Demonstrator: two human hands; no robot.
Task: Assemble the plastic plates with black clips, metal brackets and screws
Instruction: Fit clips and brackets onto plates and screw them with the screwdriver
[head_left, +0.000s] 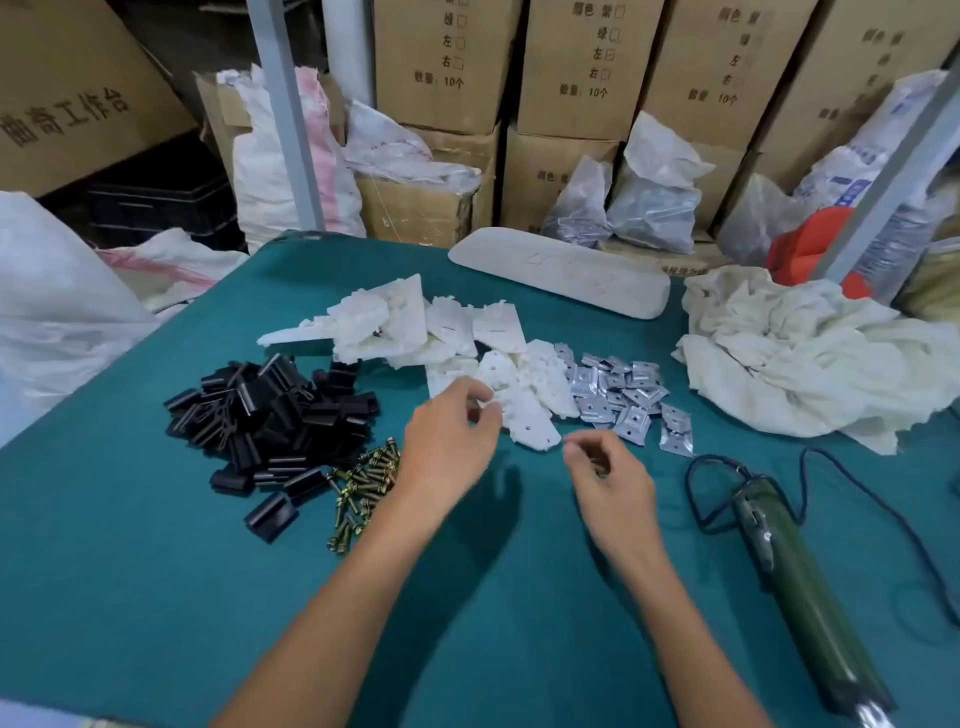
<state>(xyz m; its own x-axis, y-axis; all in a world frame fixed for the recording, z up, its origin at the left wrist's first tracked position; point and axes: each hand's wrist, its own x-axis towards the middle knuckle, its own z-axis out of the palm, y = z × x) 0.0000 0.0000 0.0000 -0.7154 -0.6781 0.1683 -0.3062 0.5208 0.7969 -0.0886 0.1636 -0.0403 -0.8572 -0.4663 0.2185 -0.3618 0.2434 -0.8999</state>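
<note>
First step, grabbing parts: my left hand (447, 441) pinches a white plastic plate (524, 426) from the centre pile, right hand (608, 483) loosely curled, seemingly empty; next I likely need a black clip (270, 410), centre-left.

Lighting: moderately bright, diffuse, from overhead. Soft shadows lie on the counter (156, 597) under the left hand (447, 441) and right hand (608, 483). The fingers of the 2 hands are motion-blurred. No glare. Wide-angle distortion tilts the cartons (587, 62) at the edges. The lower right corner is smeared.
</note>
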